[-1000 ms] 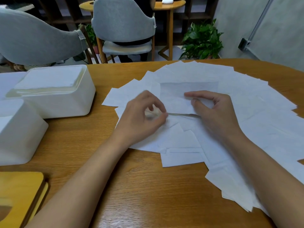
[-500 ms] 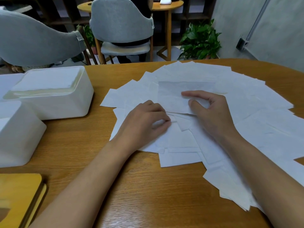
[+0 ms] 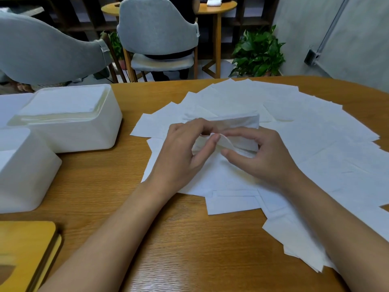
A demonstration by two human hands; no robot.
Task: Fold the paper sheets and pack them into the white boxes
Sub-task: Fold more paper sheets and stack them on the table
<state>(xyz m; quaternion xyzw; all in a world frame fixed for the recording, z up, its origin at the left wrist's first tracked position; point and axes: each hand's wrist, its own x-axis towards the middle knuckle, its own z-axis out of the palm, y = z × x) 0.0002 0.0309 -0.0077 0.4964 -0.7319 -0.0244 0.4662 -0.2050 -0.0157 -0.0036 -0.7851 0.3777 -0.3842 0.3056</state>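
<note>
A wooden surface (image 3: 189,249) with a visible grain fills the foreground. At its lower left corner lies a yellow wooden board with rounded corners (image 3: 23,249). Beyond the far edge stand two grey upholstered chairs, one at the left (image 3: 46,51) and one at the centre (image 3: 156,26), in front of a round wooden side table (image 3: 216,7). A leafy potted plant (image 3: 257,53) sits on the floor beside a grey wall (image 3: 357,39), which carries a slanted conduit (image 3: 330,24). Dark shelving (image 3: 73,17) lines the back.

Your wooden table (image 3: 189,249) carries overlapping white paper sheets (image 3: 315,144), fanned from its middle out to the right. At the far left stands a white box (image 3: 84,135) filled with stacked sheets, and a second white box (image 3: 25,175) sits nearer, just beside it. A yellow board (image 3: 25,249) lies at the near left corner.
</note>
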